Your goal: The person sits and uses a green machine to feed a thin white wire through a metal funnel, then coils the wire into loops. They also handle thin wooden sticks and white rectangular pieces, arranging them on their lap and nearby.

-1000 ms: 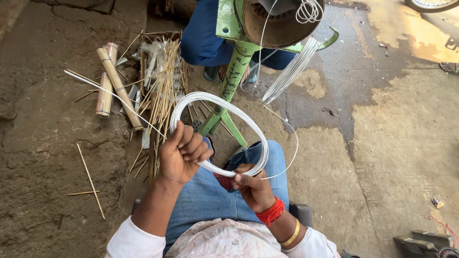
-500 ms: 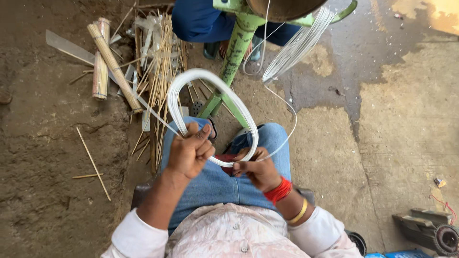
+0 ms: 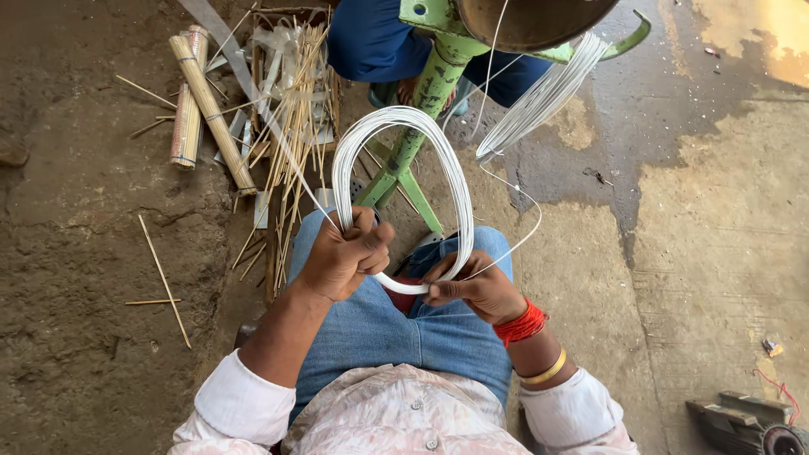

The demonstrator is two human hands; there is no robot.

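A coil of white wire (image 3: 455,181) stands upright over my lap, looped into a tall oval. My left hand (image 3: 341,257) is closed around its lower left side. My right hand (image 3: 474,289) pinches the coil's bottom right, where a loose strand (image 3: 527,226) curves off to the right. More white wire (image 3: 543,93) hangs in a bundle from a green metal stand (image 3: 421,109) in front of me. I sit in blue jeans, with a red thread band and a gold bangle on my right wrist.
Thin bamboo sticks (image 3: 295,126) and rolled bundles (image 3: 198,93) lie on the dirt floor at the upper left. Another person in blue trousers (image 3: 371,42) sits behind the stand. A small motor (image 3: 746,421) rests at the bottom right on cracked concrete.
The coil has risen and turned into a taller oval between my hands. My view has shifted closer, and both hands keep their hold.
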